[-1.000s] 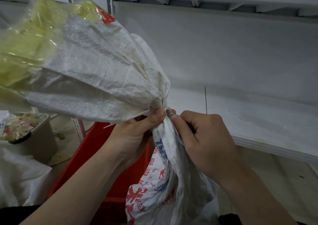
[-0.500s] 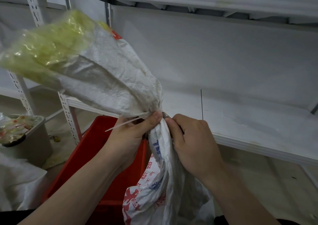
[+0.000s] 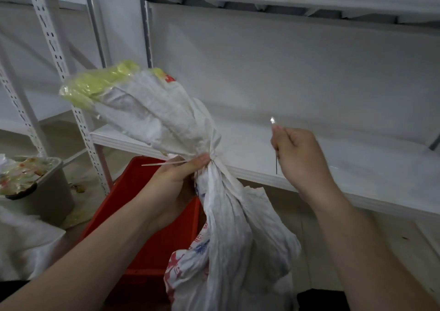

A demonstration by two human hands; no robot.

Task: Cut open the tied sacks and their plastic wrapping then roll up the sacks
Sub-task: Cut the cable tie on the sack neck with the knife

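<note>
A white woven sack (image 3: 228,227) with red and blue print hangs in front of me, cinched at its neck by a pale tie (image 3: 214,156) whose loose end sticks out to the left. Above the neck the sack mouth (image 3: 154,110) fans up and left, with yellow-green plastic wrapping (image 3: 95,84) showing inside. My left hand (image 3: 176,179) grips the sack just below the tie, thumb near the knot. My right hand (image 3: 297,153) is raised apart to the right, fingers curled round a small blade (image 3: 272,121) whose tip points up.
A red plastic crate (image 3: 147,234) stands on the floor behind the sack. A grey bin (image 3: 45,191) full of scraps is at the left, with white cloth (image 3: 26,244) below it. White metal shelving (image 3: 309,168) runs across the back and right.
My right hand has pulled away from the sack neck up and to the right with the blade. The sack mouth has dropped lower and further from the camera.
</note>
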